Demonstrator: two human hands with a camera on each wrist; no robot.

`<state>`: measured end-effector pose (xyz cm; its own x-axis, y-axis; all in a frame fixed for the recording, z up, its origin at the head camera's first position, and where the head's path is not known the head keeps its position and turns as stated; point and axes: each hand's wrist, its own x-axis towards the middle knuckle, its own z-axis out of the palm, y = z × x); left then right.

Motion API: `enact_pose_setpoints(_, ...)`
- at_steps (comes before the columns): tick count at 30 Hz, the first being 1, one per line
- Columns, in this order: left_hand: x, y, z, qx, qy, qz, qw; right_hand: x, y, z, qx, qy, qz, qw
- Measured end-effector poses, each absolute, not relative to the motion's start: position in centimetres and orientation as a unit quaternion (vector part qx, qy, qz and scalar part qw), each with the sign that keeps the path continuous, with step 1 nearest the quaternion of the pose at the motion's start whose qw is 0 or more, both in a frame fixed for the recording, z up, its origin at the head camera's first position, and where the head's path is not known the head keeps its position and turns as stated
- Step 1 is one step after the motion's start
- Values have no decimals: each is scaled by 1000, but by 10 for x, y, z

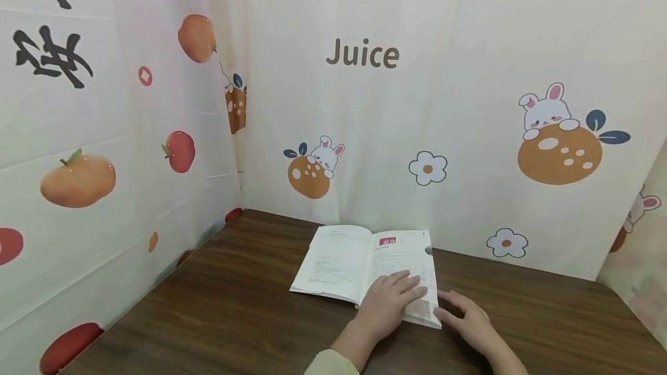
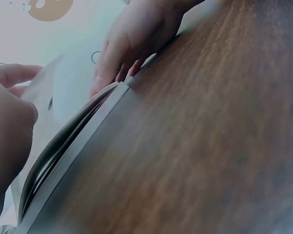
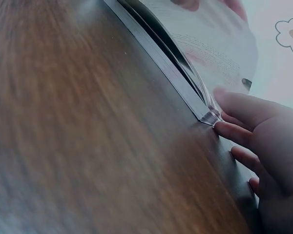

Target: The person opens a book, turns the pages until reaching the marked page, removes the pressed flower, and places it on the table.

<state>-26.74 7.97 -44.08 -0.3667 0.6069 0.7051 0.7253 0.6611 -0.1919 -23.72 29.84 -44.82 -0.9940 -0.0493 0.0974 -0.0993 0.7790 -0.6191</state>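
Left hand [image 1: 388, 301] lay flat, fingers straight, on open book [image 1: 344, 259]; right hand [image 1: 469, 320], fingers relaxed, touched book corner at 3 o'clock on worktop [image 1: 224, 311].

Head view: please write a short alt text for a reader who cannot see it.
A left hand rests flat on the right page of an open white paperback book on a dark brown wooden table. The right hand touches the book's corner; a fruit-and-rabbit printed curtain hangs behind.

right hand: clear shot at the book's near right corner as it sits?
Probably yes. The right hand already lies beside the open book, fingertips touching its corner in the right wrist view. The left hand rests flat on the right page, further in, leaving that corner free.
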Motion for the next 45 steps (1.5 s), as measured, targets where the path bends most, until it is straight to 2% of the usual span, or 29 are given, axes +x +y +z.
enact_pose_setpoints(11, -282, 64, -439, -376, -756, -145, 515, -240, 300, -451, 35, -947, 317, 30)
enact_pose_setpoints(34, -306, 1, -431, -303, -755, -198, 547, -239, 300, -450, 30, -947, 317, 33)
enact_pose_setpoints(45, -320, -55, -431, -272, -730, -219, 587, -239, 298, -450, 25, -947, 319, 36)
